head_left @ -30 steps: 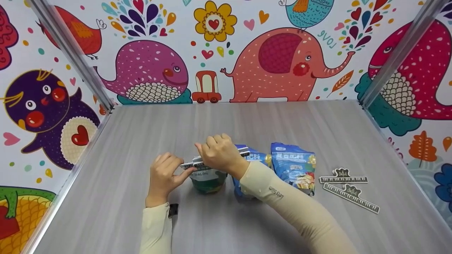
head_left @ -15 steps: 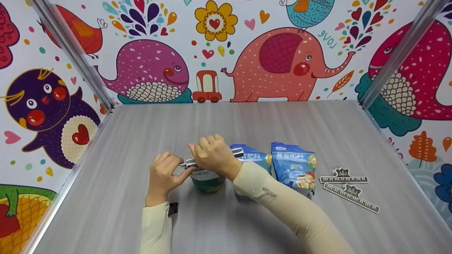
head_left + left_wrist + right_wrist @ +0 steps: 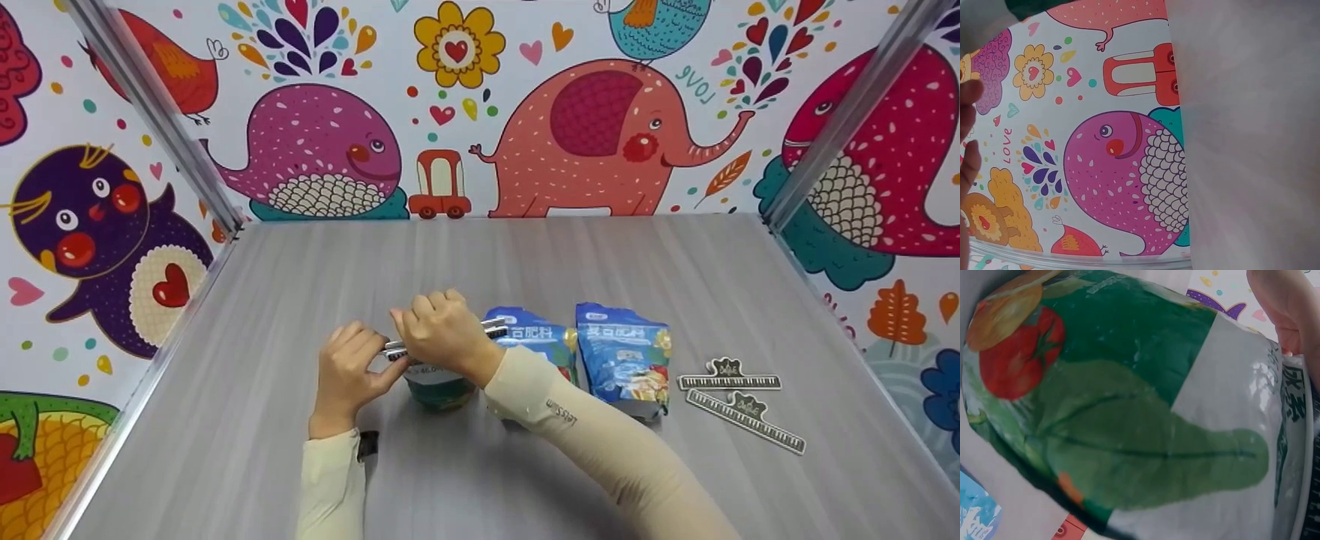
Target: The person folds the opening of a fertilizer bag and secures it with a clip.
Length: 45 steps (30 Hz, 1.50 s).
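A green and white plastic bag (image 3: 441, 394) stands on the table, with a tomato and a green leaf printed on the side that fills the right wrist view. Across its folded top lies a long clip (image 3: 495, 328) with a piano-key pattern. My right hand (image 3: 442, 334) grips the clip at its middle, hiding the clip's handle and much of the bag's top. At the left end, my left hand (image 3: 349, 367) pinches the bag's top edge between thumb and fingers, close to the clip's tip. The left wrist view shows only fingertips (image 3: 968, 107) and a bag corner.
Two blue bags (image 3: 626, 360) stand to the right; my right forearm partly covers the nearer blue bag (image 3: 536, 337). Farther right lie two more piano-key clips (image 3: 729, 375), one angled below the other. Printed panels (image 3: 450, 112) wall the table's back and sides.
My right hand has shifted a little to the left together with the clip, uncovering more of the nearer blue bag. My left hand has stayed almost still.
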{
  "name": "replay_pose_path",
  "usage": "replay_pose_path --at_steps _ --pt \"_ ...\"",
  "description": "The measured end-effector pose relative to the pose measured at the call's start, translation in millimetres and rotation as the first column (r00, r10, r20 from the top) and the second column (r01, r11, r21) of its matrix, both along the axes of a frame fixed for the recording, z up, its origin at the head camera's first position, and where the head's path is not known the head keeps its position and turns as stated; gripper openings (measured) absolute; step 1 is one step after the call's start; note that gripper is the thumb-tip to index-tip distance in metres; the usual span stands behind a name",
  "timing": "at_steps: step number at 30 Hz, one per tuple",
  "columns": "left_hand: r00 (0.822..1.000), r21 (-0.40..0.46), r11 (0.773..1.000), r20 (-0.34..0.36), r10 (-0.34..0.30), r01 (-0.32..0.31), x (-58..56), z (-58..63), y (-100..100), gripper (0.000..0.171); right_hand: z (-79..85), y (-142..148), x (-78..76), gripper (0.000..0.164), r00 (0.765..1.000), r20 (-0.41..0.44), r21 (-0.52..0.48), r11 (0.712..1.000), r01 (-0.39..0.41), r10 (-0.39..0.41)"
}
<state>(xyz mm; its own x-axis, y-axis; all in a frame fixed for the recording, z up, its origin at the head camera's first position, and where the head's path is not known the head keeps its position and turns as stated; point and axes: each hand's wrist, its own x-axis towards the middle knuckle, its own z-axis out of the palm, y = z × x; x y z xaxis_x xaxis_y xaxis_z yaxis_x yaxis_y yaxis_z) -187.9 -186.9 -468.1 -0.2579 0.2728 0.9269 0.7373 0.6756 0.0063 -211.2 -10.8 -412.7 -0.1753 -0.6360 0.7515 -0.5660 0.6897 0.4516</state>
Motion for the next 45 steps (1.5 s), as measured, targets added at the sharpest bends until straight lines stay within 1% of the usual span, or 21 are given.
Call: replay_pose_path --at_steps 4,8,11,15,19,25,28,38,40,45 --pt "1.0 0.007 1.0 0.003 0.002 -0.002 0.3 0.1 -1.4 0.046 0.2 -2.8 0.7 0.047 1.0 0.01 0.006 1.0 -0.013 0.012" --pt "1.0 0.017 1.0 0.004 0.003 -0.003 0.7 0.0 -2.9 0.046 1.2 -5.4 1.8 0.048 1.0 -0.013 0.017 1.0 -0.005 0.005" --pt "1.0 0.023 1.0 0.016 0.003 -0.003 1.1 -0.7 -2.8 0.047 1.2 -6.7 2.7 0.048 1.0 -0.028 0.012 1.0 -0.004 0.004" --pt "1.0 0.028 1.0 0.011 0.001 -0.001 0.8 -1.5 -2.5 0.049 0.2 -8.0 3.5 0.047 1.0 -0.019 0.002 1.0 -0.013 0.013" --pt "1.0 0.006 1.0 -0.007 0.004 -0.004 -0.2 -0.9 -2.9 0.049 0.3 -7.2 4.5 0.047 1.0 -0.004 0.013 1.0 -0.002 0.002" --pt "1.0 -0.014 1.0 -0.011 -0.005 0.005 -1.0 -0.3 -2.8 0.05 0.7 -5.1 5.0 0.047 1.0 0.008 0.027 1.0 0.009 -0.009" --pt "1.0 -0.02 1.0 -0.013 -0.006 0.006 -1.0 -0.6 -2.1 0.05 0.1 -4.5 4.8 0.046 1.0 0.011 0.011 1.0 -0.008 0.007" --pt "1.0 0.003 1.0 -0.015 -0.019 0.019 -0.9 -2.3 0.6 0.051 -3.8 -1.6 4.4 0.046 0.997 0.057 -0.024 0.998 -0.056 0.057" --pt "1.0 0.011 1.0 -0.012 -0.015 0.015 -0.5 -2.1 0.9 0.051 -4.2 -1.1 4.3 0.047 0.996 0.055 -0.034 0.997 -0.067 0.068" --pt "1.0 -0.002 1.0 -0.007 0.004 -0.004 0.4 -0.8 0.3 0.051 -4.8 0.0 4.1 0.051 0.994 0.036 -0.039 0.994 -0.098 0.1"
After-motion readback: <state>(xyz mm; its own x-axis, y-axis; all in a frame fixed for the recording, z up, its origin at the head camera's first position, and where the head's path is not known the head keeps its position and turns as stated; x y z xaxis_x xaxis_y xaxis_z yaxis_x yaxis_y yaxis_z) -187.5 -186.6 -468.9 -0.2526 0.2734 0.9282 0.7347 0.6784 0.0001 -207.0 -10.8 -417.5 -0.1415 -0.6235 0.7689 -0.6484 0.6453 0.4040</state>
